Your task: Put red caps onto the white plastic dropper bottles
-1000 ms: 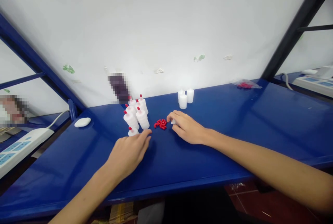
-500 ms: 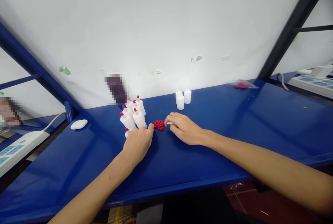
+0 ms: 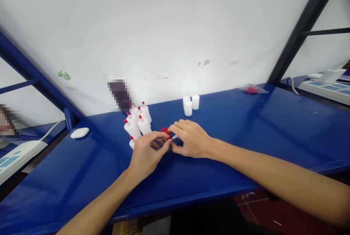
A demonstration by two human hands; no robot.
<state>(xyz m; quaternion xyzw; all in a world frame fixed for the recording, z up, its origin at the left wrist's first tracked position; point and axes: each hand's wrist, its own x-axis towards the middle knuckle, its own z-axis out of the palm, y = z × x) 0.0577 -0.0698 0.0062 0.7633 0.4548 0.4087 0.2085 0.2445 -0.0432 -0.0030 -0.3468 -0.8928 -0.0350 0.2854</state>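
My left hand (image 3: 146, 153) is closed in a pinch, thumb and forefinger meeting on a small red cap (image 3: 169, 137). Facing it, my right hand (image 3: 193, 138) has its fingers curled around a small white pointed nozzle (image 3: 175, 137), whose tip sticks out toward the left fingertips. A pile of red caps (image 3: 164, 130) lies on the blue table just behind the meeting fingertips, partly covered by them. Left of the pile stand several white bottles (image 3: 144, 125) topped with red caps, close beside my left hand, which hides part of the group.
Three white bottles without red tops (image 3: 188, 108) stand near the wall. A clear bag of red caps (image 3: 252, 90) lies at the back right. On the left are a white rounded object (image 3: 80, 133) and a power strip (image 3: 23, 156). Metal frame posts rise at both sides.
My left hand has moved right from beside the cap pile and now pinches a red cap against the nozzle's end. My right hand has shifted slightly left and down to meet it.
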